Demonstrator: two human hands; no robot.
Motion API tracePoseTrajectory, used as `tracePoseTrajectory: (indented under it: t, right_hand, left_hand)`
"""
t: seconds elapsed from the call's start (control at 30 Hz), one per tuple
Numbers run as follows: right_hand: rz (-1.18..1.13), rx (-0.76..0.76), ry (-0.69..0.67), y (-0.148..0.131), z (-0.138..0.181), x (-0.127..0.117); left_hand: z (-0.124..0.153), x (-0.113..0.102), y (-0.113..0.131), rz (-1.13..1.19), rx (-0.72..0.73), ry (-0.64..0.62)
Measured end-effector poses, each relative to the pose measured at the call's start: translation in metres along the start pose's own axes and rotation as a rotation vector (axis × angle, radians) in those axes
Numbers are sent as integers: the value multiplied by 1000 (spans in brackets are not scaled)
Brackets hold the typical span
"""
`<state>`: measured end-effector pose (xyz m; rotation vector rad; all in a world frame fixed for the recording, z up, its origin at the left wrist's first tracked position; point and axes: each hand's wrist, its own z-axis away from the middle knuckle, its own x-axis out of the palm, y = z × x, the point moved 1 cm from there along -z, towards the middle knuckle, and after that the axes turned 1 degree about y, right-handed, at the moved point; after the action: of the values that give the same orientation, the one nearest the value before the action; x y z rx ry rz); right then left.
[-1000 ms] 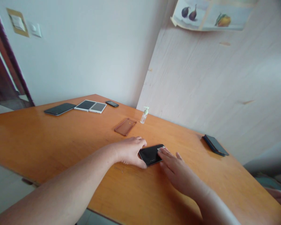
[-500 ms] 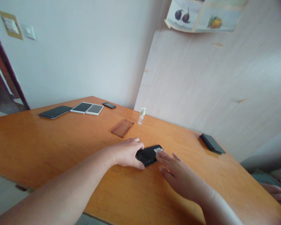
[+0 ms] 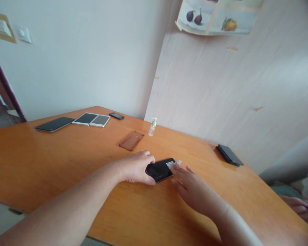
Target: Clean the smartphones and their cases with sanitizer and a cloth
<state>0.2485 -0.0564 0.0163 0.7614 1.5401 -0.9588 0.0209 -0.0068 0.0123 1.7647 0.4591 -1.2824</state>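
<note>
A black smartphone lies back side up on the wooden table, with a white label near its far right end. My left hand grips the phone's left end between thumb and fingers. Over the right end is my right hand, its fingers stretched and pressed down near the label. A small whitish scrap sticks out past those fingertips; its kind cannot be made out. Beyond the left hand lies a clear brownish phone case. A small pump bottle stands upright behind the case.
At the far left lie a dark tablet, two white-framed devices and a small dark phone. A dark device in a cover lies near the right edge. Another person's hands show at the right.
The view has shifted slightly, moving everything a little left. The whitish scrap now shows beyond my right fingertips. My left hand keeps its grip on the phone.
</note>
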Motion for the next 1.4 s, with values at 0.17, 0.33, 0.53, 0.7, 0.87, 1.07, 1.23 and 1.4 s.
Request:
tracePoseTrajectory:
  t: [0.17, 0.33, 0.53, 0.7, 0.87, 1.07, 1.23, 1.4]
  right_hand:
    - [-168, -239, -100, -34, 4, -7]
    - [-4, 73, 2, 9, -9, 10]
    - [-63, -73, 60, -2, -11, 10]
    - [-192, -259, 105, -28, -9, 4]
    - [-133, -40, 249, 22, -24, 15]
    - [-130, 57, 318, 30, -27, 22]
    - [-280, -66, 294, 3, -24, 25]
    - [-218, 106, 344, 33, -32, 28]
  left_hand:
    - [0, -1, 2, -5, -5, 2]
    - [0, -1, 0, -6, 15, -6]
    - [1, 1, -3, 14, 10, 13]
    - [1, 0, -2, 7, 29, 6]
    - [-1, 2, -4, -19, 34, 13]
    - [-2, 5, -8, 2, 33, 41]
    - [-2, 4, -10, 1, 59, 33]
    - [-3, 4, -14, 14, 76, 44]
